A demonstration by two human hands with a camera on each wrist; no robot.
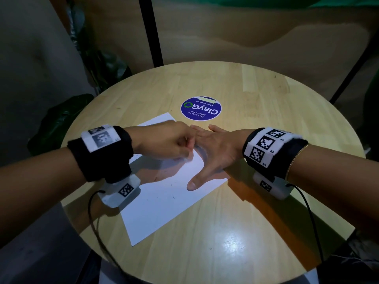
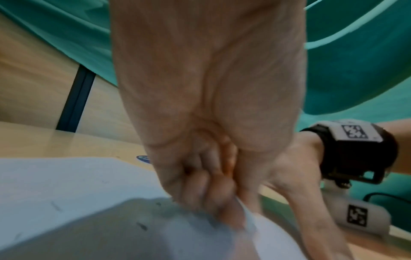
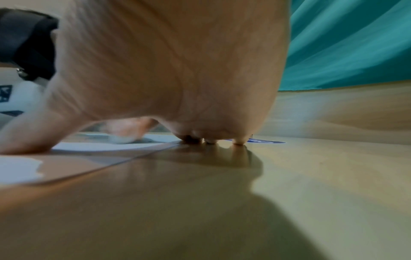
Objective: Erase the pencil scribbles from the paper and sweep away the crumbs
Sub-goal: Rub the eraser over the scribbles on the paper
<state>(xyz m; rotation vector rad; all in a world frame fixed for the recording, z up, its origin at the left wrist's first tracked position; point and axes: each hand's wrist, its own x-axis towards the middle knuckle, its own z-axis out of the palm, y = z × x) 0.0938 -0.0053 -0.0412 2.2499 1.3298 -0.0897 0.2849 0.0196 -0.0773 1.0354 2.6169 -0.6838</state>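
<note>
A white sheet of paper [image 1: 164, 201] lies askew on the round wooden table [image 1: 256, 201]. A grey pencil scribble [image 1: 200, 151] shows between my two hands. My left hand [image 1: 174, 142] is curled over the paper's upper part and pinches a small white eraser [image 2: 248, 219], whose tip rests on the sheet; it is blurred. The eraser [image 3: 121, 139] also shows in the right wrist view. My right hand [image 1: 213, 148] lies flat with fingers spread, thumb on the paper, fingertips [image 3: 239, 141] on the table by the sheet's right edge. Dark crumbs [image 2: 142, 226] dot the paper.
A round blue ClayGo sticker [image 1: 201, 108] sits on the table beyond the hands. Dark plant leaves [image 1: 59, 121] stand off the table's left edge, and a black post [image 1: 151, 31] rises behind. Wrist camera cables hang over the near edge.
</note>
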